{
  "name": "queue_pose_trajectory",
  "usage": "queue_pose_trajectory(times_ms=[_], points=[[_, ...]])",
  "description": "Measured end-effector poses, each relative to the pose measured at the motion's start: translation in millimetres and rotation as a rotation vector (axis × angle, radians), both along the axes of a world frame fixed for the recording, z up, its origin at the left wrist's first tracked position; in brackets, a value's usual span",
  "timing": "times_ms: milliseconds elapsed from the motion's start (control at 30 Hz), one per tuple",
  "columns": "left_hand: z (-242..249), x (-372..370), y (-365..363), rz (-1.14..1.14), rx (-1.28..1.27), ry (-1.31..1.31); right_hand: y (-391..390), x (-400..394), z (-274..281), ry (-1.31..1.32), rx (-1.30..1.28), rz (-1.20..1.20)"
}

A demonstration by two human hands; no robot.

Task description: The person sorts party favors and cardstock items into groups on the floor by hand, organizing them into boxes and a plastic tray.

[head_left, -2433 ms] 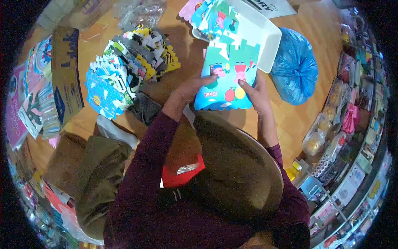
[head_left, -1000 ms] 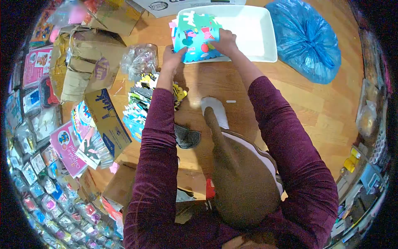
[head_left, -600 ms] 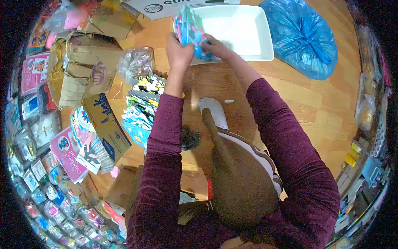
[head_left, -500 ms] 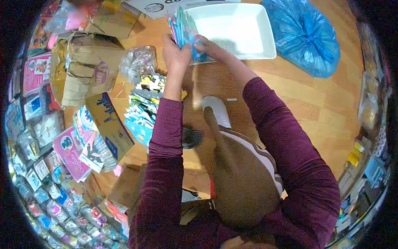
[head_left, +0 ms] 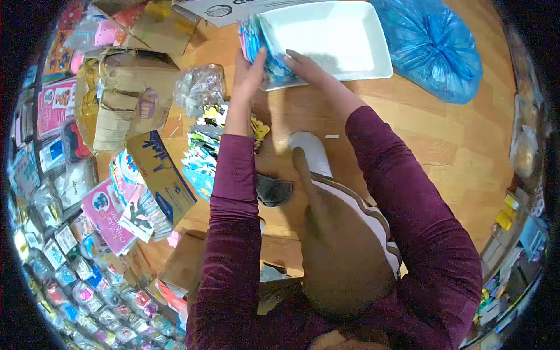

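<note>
A thick stack of colourful flat packets [head_left: 253, 39], mostly blue with some pink, stands on edge over the left end of a white tray [head_left: 381, 41]. My left hand [head_left: 248, 74] is wrapped round the near left side of this stack, thumb up along the packets. At the stack's right edge is my right hand [head_left: 307, 69], its thumb and fingertips against the nearest packets, which lean to the right and are slightly blurred. The fingers behind the stack are hidden.
A tied blue plastic bag [head_left: 437, 49] lies right of the tray. Left of my forearm sit a clear plastic bag [head_left: 198, 87] and a pile of colourful cut-outs [head_left: 204, 149]. Cardboard boxes [head_left: 131, 87] and pink cupcake stand packs [head_left: 108, 216] stand farther left. My knee [head_left: 344, 251] is below.
The nearest packets have tipped right and down, away from the rest of the stack. My right hand has shifted slightly right, and the whole view has shifted a little.
</note>
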State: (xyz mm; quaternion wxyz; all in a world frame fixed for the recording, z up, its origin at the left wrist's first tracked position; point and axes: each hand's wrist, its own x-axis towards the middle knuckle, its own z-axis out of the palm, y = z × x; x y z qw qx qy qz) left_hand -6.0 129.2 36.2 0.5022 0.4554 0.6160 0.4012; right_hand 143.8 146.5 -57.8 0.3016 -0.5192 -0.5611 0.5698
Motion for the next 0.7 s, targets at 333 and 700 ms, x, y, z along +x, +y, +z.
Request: queue_pose_trajectory(times_ms=[333, 700], points=[[-26.5, -35.7, 6.0, 0.112, 0.045, -0.084, 7.7, -12.9, -15.1, -0.159, 0.074, 0.245], [-11.3, -57.5, -52.1, 0.352, -0.092, -0.191, 3.0, -15.9, -20.7, -0.357, 0.249, 0.226]])
